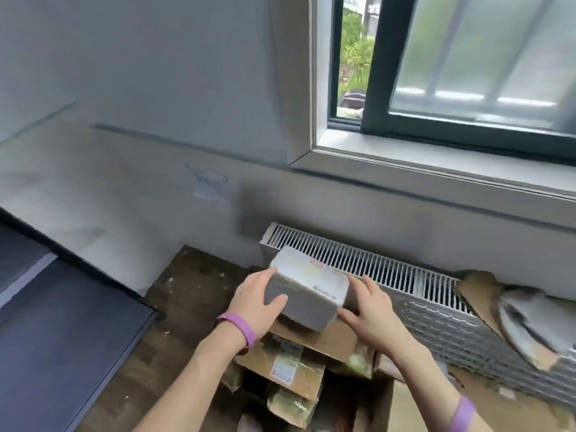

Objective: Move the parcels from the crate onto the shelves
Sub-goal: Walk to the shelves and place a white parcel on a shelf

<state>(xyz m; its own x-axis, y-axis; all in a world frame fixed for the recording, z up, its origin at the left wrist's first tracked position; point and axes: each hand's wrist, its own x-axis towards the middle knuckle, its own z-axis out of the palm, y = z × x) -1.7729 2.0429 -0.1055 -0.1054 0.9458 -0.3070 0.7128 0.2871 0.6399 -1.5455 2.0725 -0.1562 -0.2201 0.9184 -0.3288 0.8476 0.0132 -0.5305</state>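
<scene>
Both hands are clasping a grey parcel (307, 286) above stacked cardboard boxes (314, 341): left hand (254, 296) gripping its end, right hand (367, 311) spread against its side.

Looked like back room or storage corner of ordinary building, used for sorting mail, not shop floor. Plain pale wall (149, 88), bare of decoration. Sliding window (467, 73) with dark frame and frosted pane, slightly open, greenery visible through gap. White radiator (358, 263) with grilled top stood below sill. Dark worn floor (193, 294) speckled with debris. Taped cardboard parcels (290, 366) stacked loosely by radiator; torn cardboard (480, 294) lay on top of it. Dark flat panel (62, 322) at left, kind unclear.
</scene>
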